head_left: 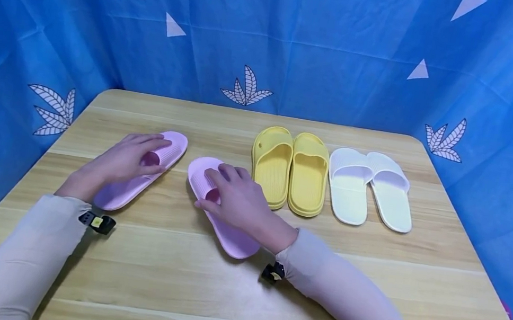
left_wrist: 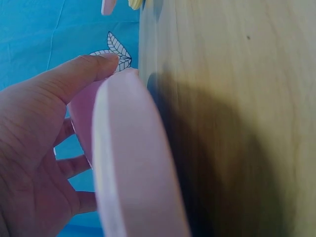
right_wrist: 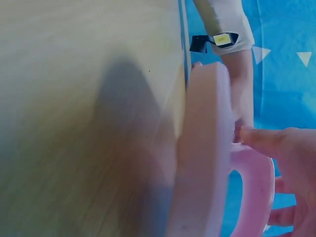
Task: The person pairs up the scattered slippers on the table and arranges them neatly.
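Two pink slippers lie apart on the wooden table, in its left and middle parts. My left hand [head_left: 123, 160] spans the strap of the left pink slipper [head_left: 114, 196], thumb on one side and fingers on the other. Over the strap of the right pink slipper [head_left: 236, 238], my right hand [head_left: 243, 199] grips in the same way. In the left wrist view, the thumb touches the slipper [left_wrist: 136, 163] near its strap. The right wrist view has the other slipper's sole [right_wrist: 202, 158] edge-on, its strap between thumb and fingers. Whether either sole is lifted I cannot tell.
A pair of yellow slippers [head_left: 308, 182] stands side by side right of my right hand. Beside it lies a white pair [head_left: 348, 195], its straps touching. Blue patterned cloth [head_left: 347, 48] hangs behind and along both sides of the table [head_left: 165, 277].
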Action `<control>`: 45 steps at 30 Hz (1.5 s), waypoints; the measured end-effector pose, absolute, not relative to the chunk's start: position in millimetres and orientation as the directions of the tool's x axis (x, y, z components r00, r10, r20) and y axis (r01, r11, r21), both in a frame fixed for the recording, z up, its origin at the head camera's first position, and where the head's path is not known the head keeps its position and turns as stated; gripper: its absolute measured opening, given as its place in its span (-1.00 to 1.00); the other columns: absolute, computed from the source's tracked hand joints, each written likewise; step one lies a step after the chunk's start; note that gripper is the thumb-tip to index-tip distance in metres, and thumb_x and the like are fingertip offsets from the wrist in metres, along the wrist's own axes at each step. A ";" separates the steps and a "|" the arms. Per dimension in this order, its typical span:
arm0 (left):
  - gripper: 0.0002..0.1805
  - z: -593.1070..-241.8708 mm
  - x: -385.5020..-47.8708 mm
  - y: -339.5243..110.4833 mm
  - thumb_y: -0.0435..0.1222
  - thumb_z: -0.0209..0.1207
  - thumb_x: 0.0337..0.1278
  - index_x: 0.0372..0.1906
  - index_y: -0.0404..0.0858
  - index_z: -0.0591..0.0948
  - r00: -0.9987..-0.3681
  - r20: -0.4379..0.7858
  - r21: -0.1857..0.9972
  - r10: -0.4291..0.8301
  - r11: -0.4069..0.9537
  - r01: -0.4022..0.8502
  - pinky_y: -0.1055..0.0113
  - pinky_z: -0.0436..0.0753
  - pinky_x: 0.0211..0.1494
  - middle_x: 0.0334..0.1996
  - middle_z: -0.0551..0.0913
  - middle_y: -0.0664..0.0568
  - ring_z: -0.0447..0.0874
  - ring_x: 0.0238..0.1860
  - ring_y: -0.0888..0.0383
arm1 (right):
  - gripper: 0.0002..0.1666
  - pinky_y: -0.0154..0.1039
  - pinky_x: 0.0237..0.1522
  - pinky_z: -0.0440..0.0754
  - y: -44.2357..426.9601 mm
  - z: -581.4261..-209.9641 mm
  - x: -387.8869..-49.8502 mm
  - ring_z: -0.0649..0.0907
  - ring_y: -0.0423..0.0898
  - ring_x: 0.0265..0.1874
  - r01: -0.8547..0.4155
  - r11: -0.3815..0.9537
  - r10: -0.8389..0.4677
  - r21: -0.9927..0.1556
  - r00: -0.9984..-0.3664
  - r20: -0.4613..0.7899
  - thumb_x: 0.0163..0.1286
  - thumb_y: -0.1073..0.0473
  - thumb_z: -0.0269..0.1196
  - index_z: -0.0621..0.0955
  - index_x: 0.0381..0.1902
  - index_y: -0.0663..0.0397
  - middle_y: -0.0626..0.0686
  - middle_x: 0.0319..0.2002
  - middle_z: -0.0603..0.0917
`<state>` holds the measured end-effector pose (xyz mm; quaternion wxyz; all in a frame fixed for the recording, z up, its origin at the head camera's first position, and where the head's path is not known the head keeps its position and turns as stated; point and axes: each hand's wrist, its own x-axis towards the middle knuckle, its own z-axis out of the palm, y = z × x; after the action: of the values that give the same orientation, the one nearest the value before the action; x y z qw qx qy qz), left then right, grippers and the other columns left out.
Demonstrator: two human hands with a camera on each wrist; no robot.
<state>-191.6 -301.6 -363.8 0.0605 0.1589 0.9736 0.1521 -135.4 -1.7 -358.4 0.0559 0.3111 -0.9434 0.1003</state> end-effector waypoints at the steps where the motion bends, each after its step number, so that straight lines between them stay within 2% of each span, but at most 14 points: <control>1: -0.22 -363.4 -191.5 -301.6 0.02 0.26 0.21 0.49 -0.02 0.27 -0.943 -0.071 0.316 0.325 0.904 0.288 -0.35 0.08 0.36 0.49 0.11 -0.21 -0.02 0.43 -0.31 | -0.13 0.09 -0.06 0.65 -3.3 -358.6 -136.4 0.46 0.20 0.22 -0.599 0.787 -0.575 -0.147 -0.799 0.177 0.26 -0.49 0.13 0.39 0.39 -0.21 0.10 0.33 0.40; 10: -0.21 -361.2 -191.3 -300.8 0.03 0.27 0.21 0.49 -0.03 0.27 -0.945 -0.064 0.309 0.322 0.907 0.288 -0.36 0.09 0.35 0.49 0.11 -0.22 -0.02 0.43 -0.32 | -0.15 0.05 -0.11 0.68 -10.6 -361.2 -147.5 0.49 0.17 0.18 -0.584 0.803 -0.552 -0.118 -0.804 0.221 0.25 -0.49 0.15 0.43 0.36 -0.19 0.09 0.28 0.44; 22: -0.21 -361.0 -194.8 -296.9 0.03 0.26 0.21 0.49 -0.01 0.26 -0.946 -0.048 0.302 0.320 0.908 0.291 -0.37 0.12 0.34 0.50 0.10 -0.19 -0.02 0.43 -0.31 | -0.23 0.02 -0.17 0.68 -23.5 -360.0 -165.0 0.50 0.16 0.15 -0.521 0.850 -0.493 -0.084 -0.841 0.223 0.29 -0.48 0.11 0.45 0.29 -0.20 0.08 0.23 0.47; 33: -0.23 -361.8 -197.8 -291.2 -0.01 0.28 0.20 0.47 -0.08 0.29 -0.941 0.003 0.292 0.338 0.900 0.324 -0.33 0.12 0.37 0.47 0.15 -0.23 0.02 0.42 -0.33 | -0.25 0.00 -0.21 0.69 -33.0 -363.1 -180.4 0.53 0.15 0.12 -0.462 0.886 -0.439 -0.046 -0.866 0.240 0.29 -0.47 0.11 0.46 0.25 -0.19 0.09 0.20 0.50; 37: -0.23 -361.1 -199.0 -286.7 -0.01 0.27 0.22 0.47 -0.09 0.29 -0.940 0.002 0.266 0.341 0.906 0.329 -0.31 0.12 0.37 0.46 0.17 -0.22 0.02 0.42 -0.33 | -0.23 -0.02 -0.21 0.68 -35.1 -364.9 -184.9 0.54 0.15 0.10 -0.441 0.896 -0.421 -0.051 -0.880 0.218 0.28 -0.49 0.10 0.45 0.27 -0.20 0.08 0.20 0.50; 45: -0.22 -360.4 -203.9 -276.0 0.01 0.26 0.22 0.48 -0.09 0.28 -0.943 -0.004 0.234 0.332 0.917 0.322 -0.30 0.15 0.37 0.46 0.18 -0.22 0.06 0.40 -0.35 | -0.17 0.00 -0.06 0.64 -39.6 -367.5 -196.8 0.49 0.15 0.17 -0.395 0.915 -0.381 -0.079 -0.913 0.147 0.30 -0.51 0.04 0.39 0.35 -0.19 0.10 0.27 0.46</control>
<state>-203.9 -276.0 -360.4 0.0220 0.1670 0.9789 0.1159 -196.8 -39.6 -367.5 0.0645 0.1985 -0.9765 0.0538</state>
